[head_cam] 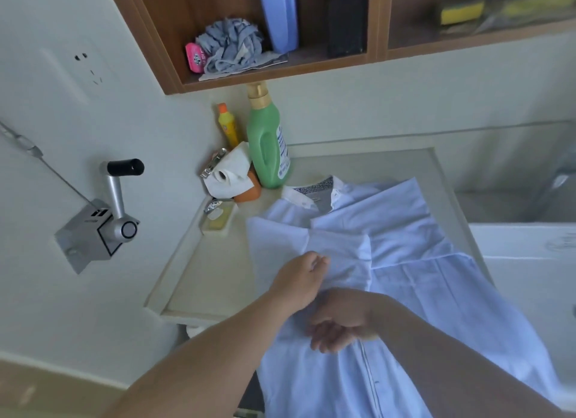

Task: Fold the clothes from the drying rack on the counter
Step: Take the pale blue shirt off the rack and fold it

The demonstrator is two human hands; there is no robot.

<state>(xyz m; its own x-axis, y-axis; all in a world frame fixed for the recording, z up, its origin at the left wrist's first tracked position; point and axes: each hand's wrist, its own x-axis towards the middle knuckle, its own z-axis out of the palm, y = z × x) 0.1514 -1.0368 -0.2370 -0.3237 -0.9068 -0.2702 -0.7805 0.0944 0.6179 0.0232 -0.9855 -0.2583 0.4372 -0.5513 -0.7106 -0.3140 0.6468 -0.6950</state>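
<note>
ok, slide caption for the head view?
Both hands, left hand and right hand, work a light-blue shirt on the counter beside a green bottle.
</note>
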